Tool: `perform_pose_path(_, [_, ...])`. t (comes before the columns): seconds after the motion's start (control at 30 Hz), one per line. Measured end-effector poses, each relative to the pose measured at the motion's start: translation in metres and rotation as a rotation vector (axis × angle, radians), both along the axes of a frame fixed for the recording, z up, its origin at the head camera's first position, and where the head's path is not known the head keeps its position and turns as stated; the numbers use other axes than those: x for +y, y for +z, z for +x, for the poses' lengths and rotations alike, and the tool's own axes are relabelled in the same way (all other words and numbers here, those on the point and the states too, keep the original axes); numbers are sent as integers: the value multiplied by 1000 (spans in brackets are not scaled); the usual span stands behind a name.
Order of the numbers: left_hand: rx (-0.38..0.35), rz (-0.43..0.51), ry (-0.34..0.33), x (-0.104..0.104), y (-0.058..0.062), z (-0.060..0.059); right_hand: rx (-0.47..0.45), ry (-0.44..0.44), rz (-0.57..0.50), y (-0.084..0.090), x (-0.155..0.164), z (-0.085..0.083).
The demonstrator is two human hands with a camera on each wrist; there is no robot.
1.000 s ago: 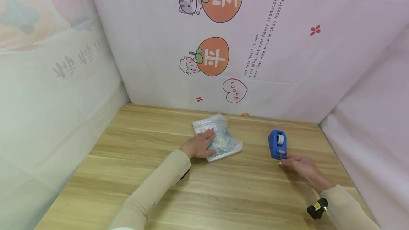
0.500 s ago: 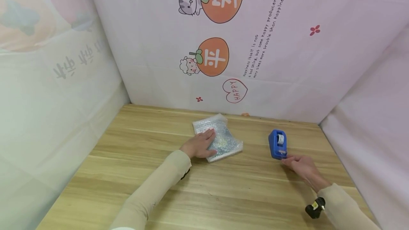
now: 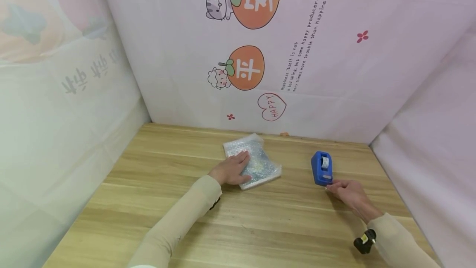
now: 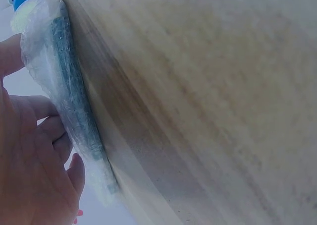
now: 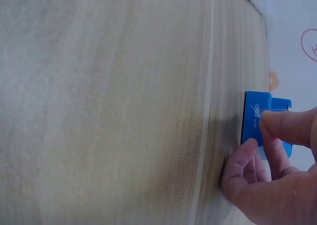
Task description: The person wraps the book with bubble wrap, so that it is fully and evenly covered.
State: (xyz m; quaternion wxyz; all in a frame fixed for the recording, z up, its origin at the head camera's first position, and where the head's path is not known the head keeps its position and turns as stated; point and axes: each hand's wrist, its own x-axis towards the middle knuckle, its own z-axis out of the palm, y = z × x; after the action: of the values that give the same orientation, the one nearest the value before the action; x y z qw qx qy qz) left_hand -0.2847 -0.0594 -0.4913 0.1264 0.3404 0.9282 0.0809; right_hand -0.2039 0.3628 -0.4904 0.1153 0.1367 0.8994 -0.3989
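Note:
A flat package in bubble wrap, dark beneath the wrap, lies on the wooden table in the head view. My left hand rests on its left part with fingers stretched out; the left wrist view shows the package edge-on, beside the fingers. To the right stands a blue tape dispenser with a tape roll in it. At its near end my right hand pinches the tape's end between thumb and forefinger. The clear tape itself is hard to make out. The dispenser is partly hidden by fingers in the right wrist view.
Printed cloth hangs behind the table, and plain cloth closes off the right side. Another cloth sheet stands along the left. Bare wood lies in front of the package.
The head view has shifted slightly. My right hand stays at the dispenser's near end with only tiny movement, and my left hand keeps resting on the package.

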Motion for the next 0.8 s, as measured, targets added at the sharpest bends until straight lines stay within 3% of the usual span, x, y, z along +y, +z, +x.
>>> perform_pose_path(0.4, [-10,12,8,-2,0,1,43,46,48,0,-1,0])
perform_pose_path(0.63, [-23,8,9,-1,-6,-2,82,153,122,5,2,11])
perform_pose_path(0.8, [-37,18,23,-3,-1,0,125,264,160,15,-1,20])
